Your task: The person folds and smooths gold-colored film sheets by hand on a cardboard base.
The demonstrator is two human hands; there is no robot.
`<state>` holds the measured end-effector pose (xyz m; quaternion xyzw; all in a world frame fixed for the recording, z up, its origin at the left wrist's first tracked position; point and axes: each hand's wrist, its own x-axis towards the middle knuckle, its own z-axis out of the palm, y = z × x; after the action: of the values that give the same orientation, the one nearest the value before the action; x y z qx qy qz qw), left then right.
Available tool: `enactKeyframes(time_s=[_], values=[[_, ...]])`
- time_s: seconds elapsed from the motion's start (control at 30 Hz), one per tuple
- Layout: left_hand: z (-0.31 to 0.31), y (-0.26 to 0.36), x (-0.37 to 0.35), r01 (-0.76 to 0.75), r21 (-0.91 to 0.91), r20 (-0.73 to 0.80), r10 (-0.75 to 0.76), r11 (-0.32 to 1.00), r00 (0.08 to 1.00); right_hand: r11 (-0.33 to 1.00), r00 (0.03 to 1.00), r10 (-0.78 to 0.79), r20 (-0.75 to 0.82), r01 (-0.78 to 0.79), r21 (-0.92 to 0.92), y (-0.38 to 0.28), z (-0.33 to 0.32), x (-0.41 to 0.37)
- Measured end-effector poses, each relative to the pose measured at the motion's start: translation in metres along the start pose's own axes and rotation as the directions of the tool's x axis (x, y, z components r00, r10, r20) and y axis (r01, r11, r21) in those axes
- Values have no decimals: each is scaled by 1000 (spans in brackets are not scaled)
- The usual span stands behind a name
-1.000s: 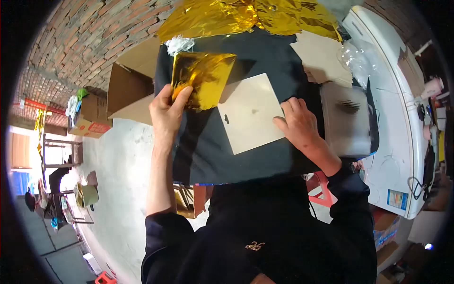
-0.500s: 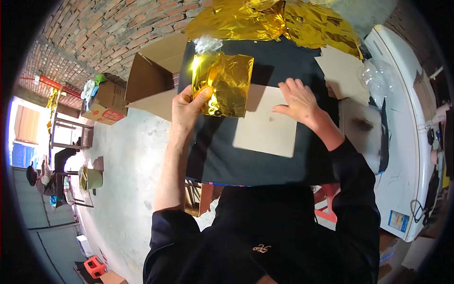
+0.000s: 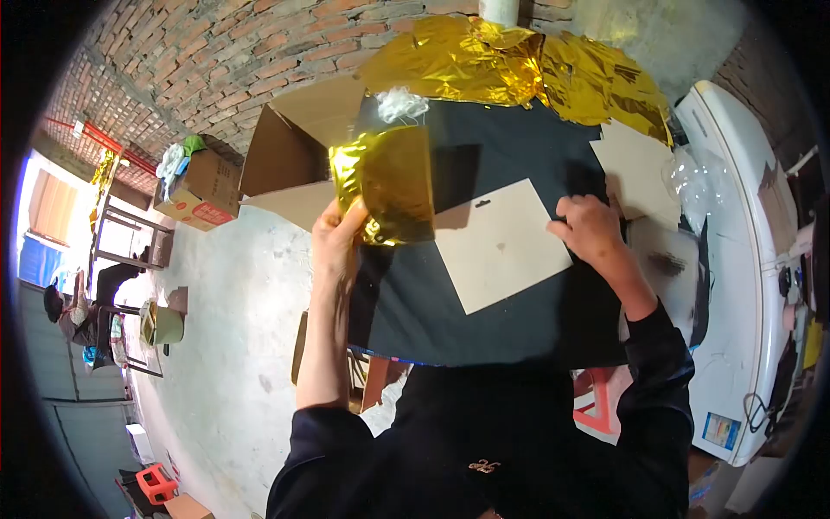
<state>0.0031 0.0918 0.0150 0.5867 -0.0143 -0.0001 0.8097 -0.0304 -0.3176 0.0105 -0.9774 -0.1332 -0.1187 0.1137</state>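
Note:
My left hand point(image 3: 335, 232) pinches the lower left edge of a shiny gold foil sheet point(image 3: 393, 190), raised over the left side of the black-covered table point(image 3: 450, 333). A flat beige card point(image 3: 503, 259) with a small hanger slot lies tilted on the black cloth. Just off its right edge is my right hand point(image 3: 592, 229), fingers loosely curled and thumb apart from them, with nothing visible in it.
Crumpled gold foil point(image 3: 467, 60) covers the table's far edge, beside a white plastic tuft point(image 3: 402, 105). An open carton point(image 3: 298, 151) stands left; another beige board point(image 3: 635, 177) and clear plastic point(image 3: 692, 186) lie right, near a white appliance point(image 3: 735, 285). A person point(image 3: 86, 316) sits far left.
The beige card has turned, and its slotted edge now shows. My left hand has carried the gold sheet left, away from the card. My right hand has shifted right, off the card, its fingers curling.

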Motion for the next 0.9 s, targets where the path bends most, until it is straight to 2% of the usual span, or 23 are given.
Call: enactKeyframes(time_s=[0.03, 0.07, 0.17, 0.23, 0.3, 0.4, 0.53, 0.63, 0.67, 0.77, 0.9], values=[[-10, -4, -3, -7, -72, -19, 5, 997, 1000, 996, 992, -76, -97, 70, -63, 3, 0, 12], [-24, -10, -4, -8, -139, -53, 1, 990, 999, 996, 987, -92, -132, 91, -12, 4, 2, 28], [-61, -31, -7, -2, -296, -100, -29, 955, 995, 1000, 995, -14, -96, 17, 24, -22, 9, 86], [-74, -44, -7, -3, -339, -117, -39, 941, 992, 973, 980, -130, -149, 155, 171, -35, 24, 120], [-73, -50, -5, 3, -377, -143, -62, 926, 988, 960, 983, -130, -126, 156, 233, -52, 41, 153], [-74, -59, -6, -7, -384, -105, -36, 923, 994, 948, 973, -92, -214, 151, 280, -67, 72, 201], [-67, -59, -5, -7, -373, -118, -40, 928, 992, 944, 973, 46, -228, 32, 328, -72, 107, 251], [-67, -61, -9, -11, -391, -122, -40, 920, 992, 959, 974, 148, -173, -99, 266, -75, 130, 271], [-68, -62, -10, -9, -397, -125, -45, 918, 991, 960, 966, 159, -202, -105, 258, -75, 136, 275], [-68, -62, -11, -8, -391, -139, -50, 920, 989, 908, 961, 232, -154, -157, 387, -75, 144, 287], [-65, -59, -10, -12, -374, -147, -46, 927, 988, 852, 959, 202, -199, -72, 519, -59, 143, 278]])
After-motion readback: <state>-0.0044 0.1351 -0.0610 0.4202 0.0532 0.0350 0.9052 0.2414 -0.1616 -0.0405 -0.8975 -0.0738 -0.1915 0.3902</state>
